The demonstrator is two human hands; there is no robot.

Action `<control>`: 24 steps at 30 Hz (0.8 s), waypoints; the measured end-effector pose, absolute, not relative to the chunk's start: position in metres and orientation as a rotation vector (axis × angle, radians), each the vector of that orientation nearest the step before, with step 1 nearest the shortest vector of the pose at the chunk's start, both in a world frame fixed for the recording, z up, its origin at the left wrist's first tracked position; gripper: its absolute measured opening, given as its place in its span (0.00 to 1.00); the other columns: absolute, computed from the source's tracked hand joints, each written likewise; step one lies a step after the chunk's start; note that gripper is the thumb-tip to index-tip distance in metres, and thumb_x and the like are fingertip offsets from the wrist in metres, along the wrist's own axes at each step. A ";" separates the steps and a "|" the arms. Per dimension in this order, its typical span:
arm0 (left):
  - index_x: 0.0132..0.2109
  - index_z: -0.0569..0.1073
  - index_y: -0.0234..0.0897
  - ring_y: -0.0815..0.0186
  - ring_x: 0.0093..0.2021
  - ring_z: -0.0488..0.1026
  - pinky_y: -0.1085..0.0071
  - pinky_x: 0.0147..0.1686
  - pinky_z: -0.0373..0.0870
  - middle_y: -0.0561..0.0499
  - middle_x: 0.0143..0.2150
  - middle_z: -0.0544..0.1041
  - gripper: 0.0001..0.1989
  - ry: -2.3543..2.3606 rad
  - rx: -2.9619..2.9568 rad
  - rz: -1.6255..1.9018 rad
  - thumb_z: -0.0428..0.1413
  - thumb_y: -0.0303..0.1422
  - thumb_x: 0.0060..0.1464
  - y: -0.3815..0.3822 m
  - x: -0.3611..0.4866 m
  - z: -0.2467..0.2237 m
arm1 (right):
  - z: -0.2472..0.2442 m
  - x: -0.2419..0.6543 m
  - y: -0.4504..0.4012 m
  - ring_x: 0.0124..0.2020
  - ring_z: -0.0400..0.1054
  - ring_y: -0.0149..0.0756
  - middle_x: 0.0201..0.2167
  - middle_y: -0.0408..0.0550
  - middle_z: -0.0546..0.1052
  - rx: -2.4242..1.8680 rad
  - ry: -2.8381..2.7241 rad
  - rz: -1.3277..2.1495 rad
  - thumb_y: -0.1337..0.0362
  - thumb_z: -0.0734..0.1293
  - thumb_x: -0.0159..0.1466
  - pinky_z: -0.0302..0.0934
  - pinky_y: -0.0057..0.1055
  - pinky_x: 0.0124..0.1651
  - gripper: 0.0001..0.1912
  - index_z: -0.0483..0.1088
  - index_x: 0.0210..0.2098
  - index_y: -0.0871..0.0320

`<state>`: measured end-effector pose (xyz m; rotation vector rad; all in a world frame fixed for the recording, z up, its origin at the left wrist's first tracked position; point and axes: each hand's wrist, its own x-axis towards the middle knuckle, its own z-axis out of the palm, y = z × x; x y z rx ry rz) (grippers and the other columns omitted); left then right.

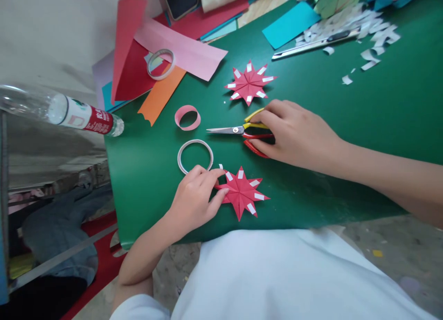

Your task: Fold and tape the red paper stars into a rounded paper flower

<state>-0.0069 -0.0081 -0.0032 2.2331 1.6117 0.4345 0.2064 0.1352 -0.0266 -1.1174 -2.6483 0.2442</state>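
Note:
My right hand (294, 130) is closed on the yellow and red handles of the scissors (235, 130), whose blades are together and point left over the green table. Below them, my left hand (197, 195) pinches the left points of a red folded paper star (242, 192); white tape pieces sit on several of its points. A small white tape piece (220, 166) stands near the left fingertips. A tape roll (179, 157) lies just above my left hand. Farther back rests a second red star (249, 83) with white pieces around its points.
A pink ring (177, 118), an orange strip (161, 96) and another tape roll (150, 73) lie left. A plastic bottle (93, 119) juts over the left edge. A cutter (297, 49), blue paper (290, 24) and white scraps (370, 57) are at the back right.

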 end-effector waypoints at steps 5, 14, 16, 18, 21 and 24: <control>0.47 0.70 0.36 0.66 0.37 0.70 0.69 0.39 0.71 0.50 0.34 0.77 0.09 1.586 2.133 0.684 0.54 0.28 0.58 -0.007 -0.005 -0.003 | -0.028 0.206 0.137 0.42 0.66 0.43 0.41 0.54 0.72 -1.017 -2.613 0.323 0.57 0.65 0.60 0.60 0.37 0.41 0.15 0.69 0.44 0.58; 0.44 0.70 0.36 0.70 0.34 0.72 0.74 0.36 0.71 0.53 0.32 0.77 0.08 1.517 2.060 0.926 0.57 0.26 0.57 -0.007 -0.002 0.002 | -0.002 0.201 0.114 0.35 0.71 0.34 0.36 0.48 0.77 -0.591 -2.386 1.109 0.54 0.63 0.63 0.63 0.29 0.37 0.14 0.69 0.41 0.58; 0.44 0.70 0.36 0.70 0.35 0.72 0.74 0.36 0.71 0.53 0.32 0.77 0.09 1.495 2.084 0.938 0.58 0.26 0.56 -0.007 0.000 0.001 | -0.001 0.199 0.103 0.29 0.70 0.30 0.32 0.45 0.77 -0.578 -2.371 1.325 0.55 0.65 0.62 0.61 0.25 0.31 0.14 0.69 0.42 0.58; 0.44 0.70 0.36 0.69 0.35 0.72 0.73 0.36 0.71 0.53 0.32 0.78 0.09 1.481 2.088 0.960 0.58 0.26 0.56 -0.007 0.001 0.001 | -0.003 0.196 0.094 0.26 0.69 0.27 0.30 0.43 0.77 -0.588 -2.369 1.416 0.58 0.66 0.62 0.59 0.22 0.28 0.12 0.70 0.41 0.58; 0.44 0.70 0.37 0.69 0.34 0.72 0.73 0.36 0.72 0.53 0.32 0.78 0.09 1.468 2.082 1.006 0.58 0.26 0.56 -0.006 0.002 -0.001 | -0.007 0.193 0.086 0.23 0.67 0.25 0.26 0.41 0.77 -0.599 -2.332 1.532 0.60 0.66 0.62 0.56 0.21 0.26 0.08 0.71 0.38 0.57; 0.43 0.70 0.37 0.69 0.34 0.72 0.73 0.36 0.72 0.53 0.32 0.78 0.08 1.462 2.137 1.037 0.59 0.26 0.56 -0.005 0.002 -0.002 | -0.011 0.190 0.082 0.23 0.67 0.25 0.25 0.40 0.77 -0.647 -2.246 1.675 0.60 0.66 0.61 0.56 0.21 0.25 0.07 0.72 0.35 0.57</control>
